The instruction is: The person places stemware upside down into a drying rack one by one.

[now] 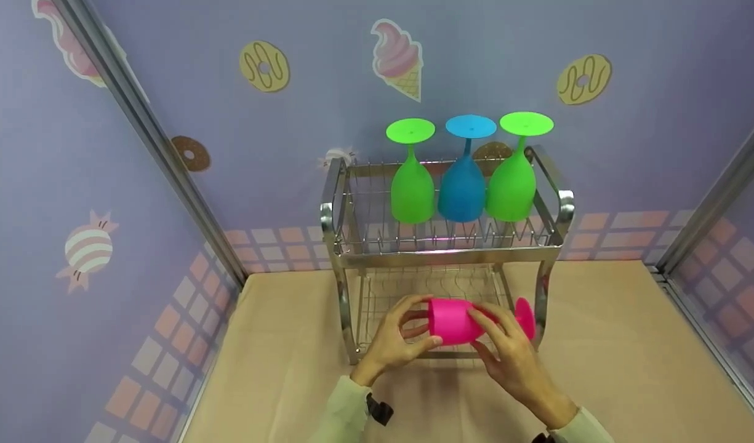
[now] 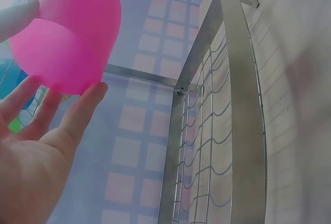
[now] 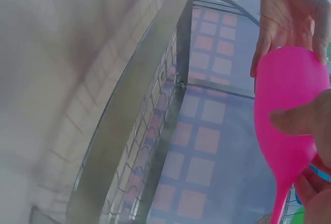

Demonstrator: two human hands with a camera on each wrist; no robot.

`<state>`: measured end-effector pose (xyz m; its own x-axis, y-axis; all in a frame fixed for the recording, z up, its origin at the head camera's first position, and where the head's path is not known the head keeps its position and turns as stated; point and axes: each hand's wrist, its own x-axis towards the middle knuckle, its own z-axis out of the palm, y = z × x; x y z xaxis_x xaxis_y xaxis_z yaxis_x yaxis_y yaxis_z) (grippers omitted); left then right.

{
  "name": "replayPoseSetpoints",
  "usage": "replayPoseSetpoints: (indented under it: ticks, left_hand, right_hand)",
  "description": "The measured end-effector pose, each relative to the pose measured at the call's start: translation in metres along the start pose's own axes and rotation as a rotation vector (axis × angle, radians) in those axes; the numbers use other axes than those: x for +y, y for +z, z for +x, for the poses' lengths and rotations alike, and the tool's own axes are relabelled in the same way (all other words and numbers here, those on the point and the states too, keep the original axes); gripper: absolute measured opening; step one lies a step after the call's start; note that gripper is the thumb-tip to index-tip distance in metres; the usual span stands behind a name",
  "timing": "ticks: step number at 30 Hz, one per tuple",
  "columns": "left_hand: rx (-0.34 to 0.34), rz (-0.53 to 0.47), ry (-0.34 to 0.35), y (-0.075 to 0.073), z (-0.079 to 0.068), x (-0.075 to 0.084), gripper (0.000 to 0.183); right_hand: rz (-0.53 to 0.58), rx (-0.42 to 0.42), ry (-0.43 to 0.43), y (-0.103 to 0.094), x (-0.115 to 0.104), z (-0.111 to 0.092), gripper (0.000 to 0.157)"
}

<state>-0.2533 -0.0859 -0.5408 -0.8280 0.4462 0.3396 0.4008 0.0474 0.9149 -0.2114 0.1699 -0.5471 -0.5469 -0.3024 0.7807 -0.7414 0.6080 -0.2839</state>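
A pink goblet (image 1: 453, 321) lies sideways in the air in front of the rack's lower tier, its mouth to the left and its foot to the right. At its rim, my left hand (image 1: 396, 337) holds it between thumb and fingers; the left wrist view shows those fingertips on the pink bowl (image 2: 77, 38). My right hand (image 1: 513, 357) grips the bowl near the stem, its thumb lying across the pink side in the right wrist view. Part of the stem is hidden behind the right hand in the head view.
A two-tier metal dish rack (image 1: 450, 257) stands against the wall. On its upper tier, a green goblet (image 1: 413, 191), a blue goblet (image 1: 462, 191) and another green goblet (image 1: 512, 189) stand upside down. A beige cloth (image 1: 278, 357) covers the table.
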Motion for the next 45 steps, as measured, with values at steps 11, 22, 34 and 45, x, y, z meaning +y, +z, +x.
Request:
replayPoseSetpoints:
  ticks: [11,22,34,45]
  left_hand:
    - [0.061,0.0,0.03,-0.007,0.001,0.004,0.07]
    - [0.083,-0.009,0.04,0.005,-0.003,0.006,0.07]
    - [0.095,-0.061,0.081,0.018,-0.004,0.009,0.074]
    - [0.08,-0.05,0.07,0.02,-0.005,0.008,0.073]
  right_hand:
    - [0.522,0.272,0.314,0.015,-0.01,-0.015,0.039]
    - [1.178,0.222,0.969,0.023,-0.02,-0.012,0.047]
    - [1.425,0.351,0.979,0.031,-0.026,0.0,0.051]
    - [1.393,0.373,1.003,0.032,-0.029,-0.001,0.058]
